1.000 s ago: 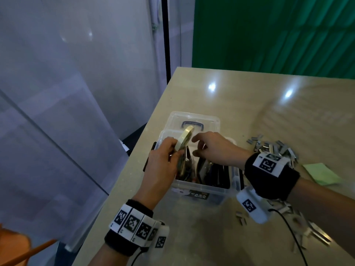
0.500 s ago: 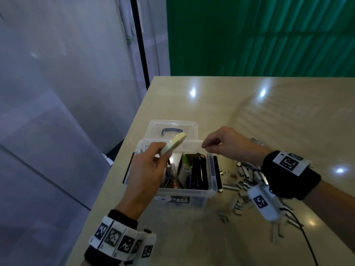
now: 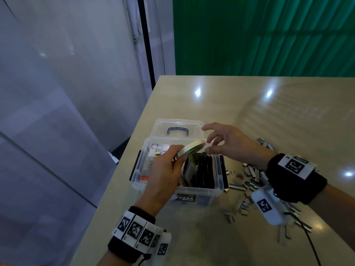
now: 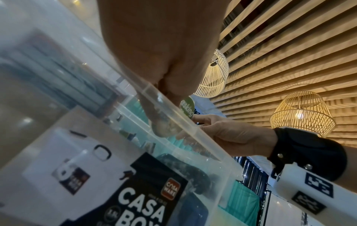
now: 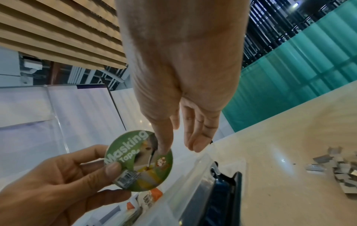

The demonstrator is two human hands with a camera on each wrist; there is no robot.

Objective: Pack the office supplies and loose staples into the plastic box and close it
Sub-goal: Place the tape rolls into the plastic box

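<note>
2 hands over the plastic box (image 3: 217, 189): left hand (image 3: 165, 175) grips the masking tape roll (image 3: 191, 150), right hand (image 3: 228, 144) open at its 3 o'clock.

Green curtain (image 3: 263, 35) beyond the right hand; wicker lamps (image 4: 301, 113), apparently ceiling-hung, above it; glass partition (image 3: 57, 93) left of the left hand.

The right hand (image 3: 232, 145), a second ago reaching down into the plastic box (image 3: 218, 186) and half a second ago drawn up in a loose fist above its right rim, has now spread its fingers (image 3: 211, 140) beside the masking tape roll (image 3: 191, 150), which the left hand (image 3: 165, 175) has tipped flatter over the box.
</note>
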